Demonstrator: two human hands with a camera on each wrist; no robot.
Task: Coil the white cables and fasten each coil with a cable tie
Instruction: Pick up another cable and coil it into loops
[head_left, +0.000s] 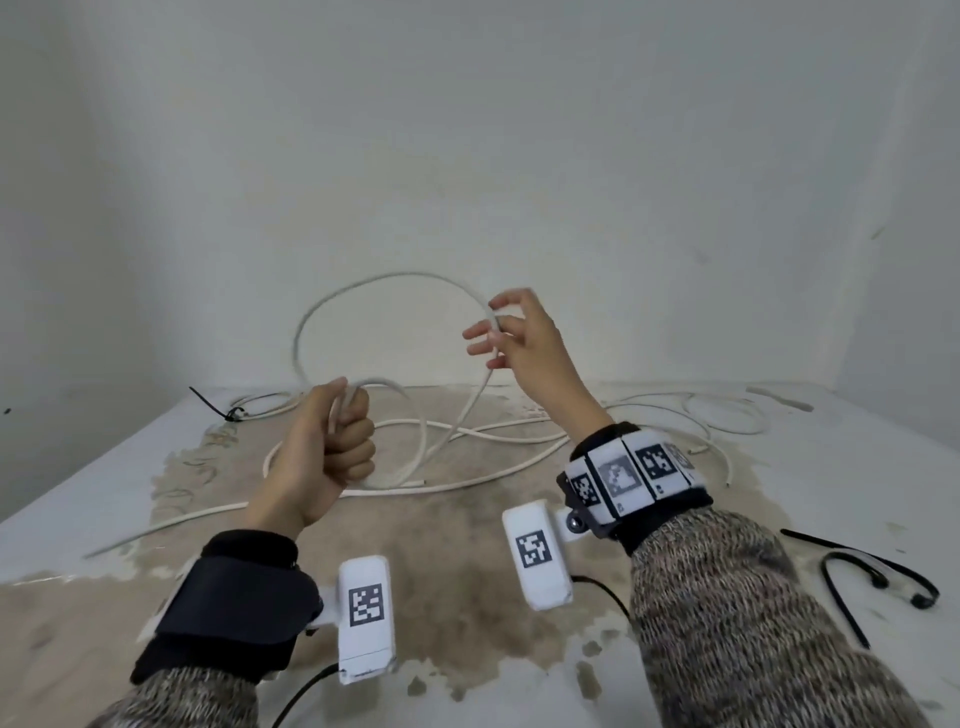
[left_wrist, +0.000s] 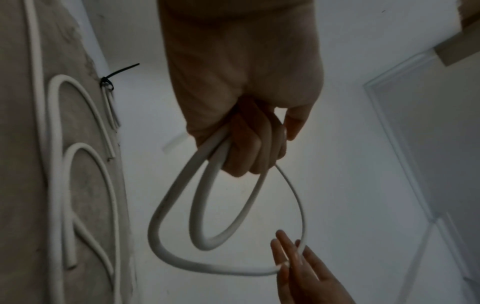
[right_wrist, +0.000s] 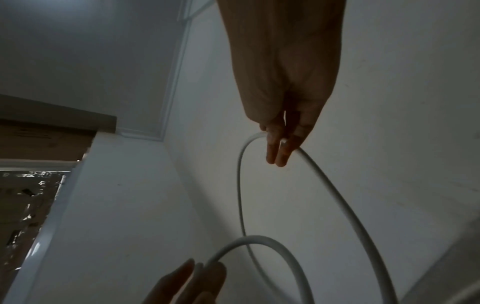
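Note:
A white cable (head_left: 410, 274) rises from the table in a wide arc between my two hands. My left hand (head_left: 345, 434) is a fist above the table's middle, gripping gathered loops of that cable (left_wrist: 179, 205). Up and to the right, my right hand (head_left: 506, 332) pinches the same cable at the end of the arc, its other fingers spread. In the right wrist view the cable (right_wrist: 337, 195) runs down from my right hand's fingers (right_wrist: 279, 148). The rest of the cable (head_left: 467, 475) lies in loose curves on the table.
A coiled cable bound with a black cable tie (head_left: 228, 414) lies at the table's back left. More loose white cable (head_left: 727, 415) sprawls at the back right. Loose black cable ties (head_left: 825, 577) lie at the right front. A bare wall stands behind the worn table (head_left: 104, 483).

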